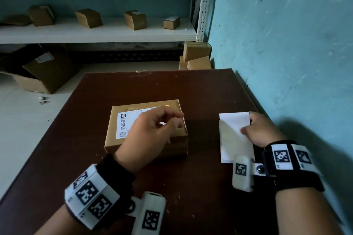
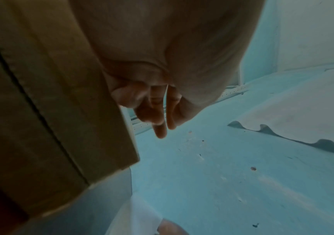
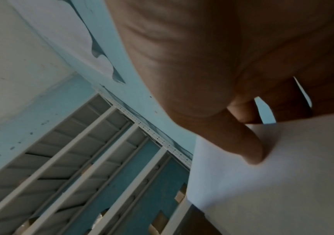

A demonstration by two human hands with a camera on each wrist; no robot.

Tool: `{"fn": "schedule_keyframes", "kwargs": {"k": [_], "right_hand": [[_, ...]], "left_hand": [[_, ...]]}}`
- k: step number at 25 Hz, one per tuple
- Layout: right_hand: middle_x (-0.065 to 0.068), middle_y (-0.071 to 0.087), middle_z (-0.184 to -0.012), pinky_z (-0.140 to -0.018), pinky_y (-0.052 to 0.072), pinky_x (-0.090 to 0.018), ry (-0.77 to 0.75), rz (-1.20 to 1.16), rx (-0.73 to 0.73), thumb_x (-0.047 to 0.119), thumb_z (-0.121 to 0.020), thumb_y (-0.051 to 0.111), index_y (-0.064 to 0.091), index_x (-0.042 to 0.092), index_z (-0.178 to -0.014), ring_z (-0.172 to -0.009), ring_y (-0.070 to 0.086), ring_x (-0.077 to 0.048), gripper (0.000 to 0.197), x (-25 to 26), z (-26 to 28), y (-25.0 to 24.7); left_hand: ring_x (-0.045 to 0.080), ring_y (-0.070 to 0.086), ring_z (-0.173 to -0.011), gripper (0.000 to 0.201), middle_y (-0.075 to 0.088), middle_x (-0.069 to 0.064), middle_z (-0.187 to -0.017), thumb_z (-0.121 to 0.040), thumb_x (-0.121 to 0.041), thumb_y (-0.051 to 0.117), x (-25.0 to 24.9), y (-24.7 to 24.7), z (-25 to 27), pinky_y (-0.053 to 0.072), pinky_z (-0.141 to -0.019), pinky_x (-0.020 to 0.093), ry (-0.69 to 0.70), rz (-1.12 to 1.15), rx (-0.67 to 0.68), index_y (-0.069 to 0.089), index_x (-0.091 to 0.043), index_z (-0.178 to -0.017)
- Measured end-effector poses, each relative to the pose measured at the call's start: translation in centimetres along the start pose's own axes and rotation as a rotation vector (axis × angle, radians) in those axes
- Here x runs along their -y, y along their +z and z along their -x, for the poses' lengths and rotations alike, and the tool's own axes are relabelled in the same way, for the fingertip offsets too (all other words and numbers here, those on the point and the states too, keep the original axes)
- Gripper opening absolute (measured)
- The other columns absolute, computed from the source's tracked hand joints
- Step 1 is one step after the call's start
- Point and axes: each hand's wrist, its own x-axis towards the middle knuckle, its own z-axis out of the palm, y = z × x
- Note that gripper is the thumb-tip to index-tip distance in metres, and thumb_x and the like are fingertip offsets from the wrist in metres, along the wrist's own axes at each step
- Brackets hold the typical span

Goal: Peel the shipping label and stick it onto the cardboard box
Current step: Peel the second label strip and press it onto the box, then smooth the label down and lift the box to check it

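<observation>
Left hand [image 1: 150,133] rests on cardboard box [image 1: 116,139]; right hand [image 1: 261,131] pinches backing sheet [image 1: 233,139].

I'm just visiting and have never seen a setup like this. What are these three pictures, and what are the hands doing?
No robot here: a person wears cameras on the head and both wrists. The head view looks down on a dark table. The left hand rests on a cardboard box that already bears a printed label. The right hand pinches a white sheet, probably label backing. The other pictures look along each hand from the wrist.
</observation>
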Motion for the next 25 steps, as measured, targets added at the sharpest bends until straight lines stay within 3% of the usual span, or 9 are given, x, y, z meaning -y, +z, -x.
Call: {"fn": "schedule_keyframes", "kwargs": {"k": [2,4,7,10,13,16,18,22,25], "right_hand": [[-0.008,0.069,-0.111,-0.089,0.055,-0.042,0.002,-0.002,-0.012,0.006,-0.083,0.058,0.063,0.017,-0.111,-0.099,0.065,-0.028,0.03,-0.3,-0.6,0.2],[-0.007,0.066,-0.123,-0.093,0.053,-0.043,0.002,-0.026,-0.028,0.009,-0.086,0.058,0.057,0.02,-0.125,-0.108,0.063,-0.029,0.04,-0.1,-0.9,0.5],[-0.009,0.052,-0.145,-0.103,0.047,-0.043,0.103,-0.07,0.009,0.016,-0.092,0.059,0.031,0.024,-0.152,-0.126,0.055,-0.031,0.067,-0.1,-1.3,1.0],[-0.011,0.046,-0.151,-0.111,0.039,-0.045,0.085,-0.029,-0.092,0.021,-0.094,0.056,0.032,0.022,-0.153,-0.136,0.046,-0.032,0.064,0.3,-1.0,0.2],[-0.006,0.051,-0.145,-0.109,0.039,-0.041,-0.107,-0.048,-0.261,0.018,-0.097,0.052,0.05,0.024,-0.142,-0.133,0.05,-0.027,0.046,3.8,1.9,0.0],[0.004,0.052,-0.144,-0.113,0.035,-0.032,-0.468,-0.135,-0.225,0.02,-0.099,0.051,0.057,0.025,-0.137,-0.135,0.046,-0.014,0.039,9.6,6.1,2.6],[0.007,0.044,-0.151,-0.117,0.03,-0.032,-0.576,-0.096,-0.109,0.032,-0.101,0.047,0.053,0.026,-0.141,-0.141,0.037,-0.011,0.041,12.1,7.9,5.4],[-0.002,0.03,-0.156,-0.11,0.038,-0.041,-0.359,-0.059,-0.031,0.062,-0.092,0.049,0.042,0.031,-0.144,-0.142,0.033,-0.025,0.061,12.6,8.0,7.4],[0.0,0.044,-0.147,-0.098,0.047,-0.038,-0.217,-0.15,0.08,0.074,-0.073,0.065,0.03,0.029,-0.15,-0.13,0.05,-0.023,0.096,12.2,7.3,6.7]], "left_hand": [[0.0,0.06,-0.061,0.016,0.075,-0.007,-0.084,-0.094,-0.015,0.061,0.1,-1.1,0.1,0.046,-0.057,0.016,0.056,-0.055,-0.086,0.071,-0.027,-0.097],[0.0,0.062,-0.087,0.013,0.072,-0.014,-0.091,-0.092,-0.022,0.064,0.6,-2.4,-0.2,0.048,-0.068,0.015,0.104,-0.245,-0.159,0.073,-0.03,-0.098],[0.013,0.045,-0.127,0.023,0.064,-0.013,-0.123,-0.089,-0.042,0.063,1.8,-4.2,-0.9,0.043,-0.102,0.037,0.094,-0.632,-0.14,0.072,-0.036,-0.11],[0.015,0.003,-0.152,0.084,0.021,-0.014,-0.161,-0.075,-0.08,0.045,2.1,-4.5,-0.8,0.01,-0.122,0.05,-0.034,-0.888,0.204,0.036,-0.039,-0.148],[0.012,-0.022,-0.149,0.099,-0.014,-0.008,-0.163,-0.083,-0.077,0.043,2.6,-3.5,-0.4,-0.006,-0.123,0.041,0.033,-1.068,0.349,-0.006,-0.03,-0.156],[0.013,-0.011,-0.152,0.087,-0.007,-0.002,-0.166,-0.093,-0.064,0.041,3.1,-2.5,-0.4,0.0,-0.125,0.04,0.12,-1.098,0.232,-0.005,-0.027,-0.157],[0.014,-0.003,-0.153,0.081,0.0,-0.002,-0.166,-0.095,-0.061,0.042,2.8,-2.1,-0.3,0.003,-0.125,0.038,0.136,-1.095,0.207,0.003,-0.028,-0.158],[0.018,0.033,-0.142,0.052,0.036,-0.01,-0.157,-0.096,-0.056,0.035,1.3,-3.1,-0.2,0.031,-0.113,0.042,0.166,-0.953,0.18,0.044,-0.038,-0.144],[0.016,0.038,-0.134,0.063,0.043,-0.013,-0.149,-0.09,-0.065,0.046,1.8,-4.8,-0.7,0.034,-0.111,0.042,-0.024,-0.884,0.079,0.039,-0.038,-0.146]]}}
